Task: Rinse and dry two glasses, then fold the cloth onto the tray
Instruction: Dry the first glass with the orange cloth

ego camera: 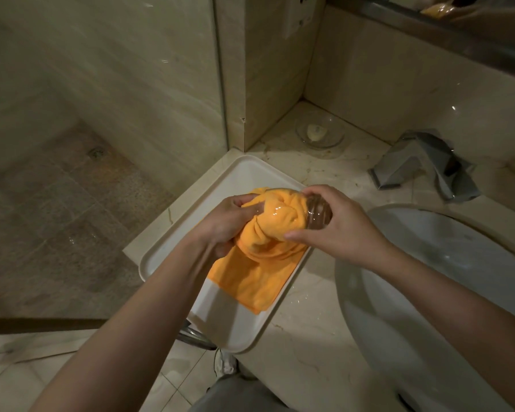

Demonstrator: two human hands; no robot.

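Over a white tray (173, 242) on a marble bathroom counter (304, 331), two bare forearms reach in from the bottom edge and meet at a clear glass (317, 212) stuffed with an orange cloth (260, 257). Left hand (223, 224), wrist bent inward, has its fingers curled round the bunched cloth where it enters the glass. Right hand (336, 226) comes in from the sink side, thumb low and fingers arched over the top, gripping the glass by its base end. Held on its side above the tray, the glass has its mouth toward the left hand; the cloth's loose end drapes down and lies flat on the tray floor. Just right of the tray sits the round white basin (428, 281). Behind it stands an angular chrome tap (422, 165). Farther back, near the tiled corner, a shallow clear dish (320, 133) rests on the counter. Only one glass is visible.
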